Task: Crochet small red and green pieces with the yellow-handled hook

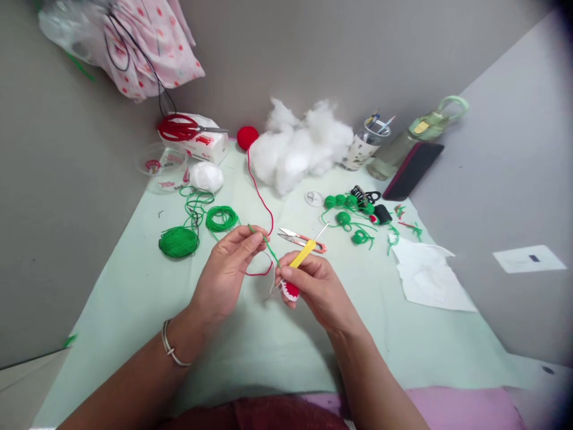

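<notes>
My left hand pinches a short strand of green yarn between thumb and fingers. That strand slants down to my right hand, whose fingertips meet its lower end. Held in my right hand is a crochet hook with a yellow handle, its thin metal end pointing down and left. A small red crochet piece with a white edge sits under the same fingers, partly hidden. Red yarn runs from the red ball down to my left fingers and loops below them. Thread snips lie just beyond my hands.
Green yarn, a green coil and a white ball lie left. White stuffing is heaped at the back. Small green crochet balls, a phone, a bottle and torn paper stand or lie right.
</notes>
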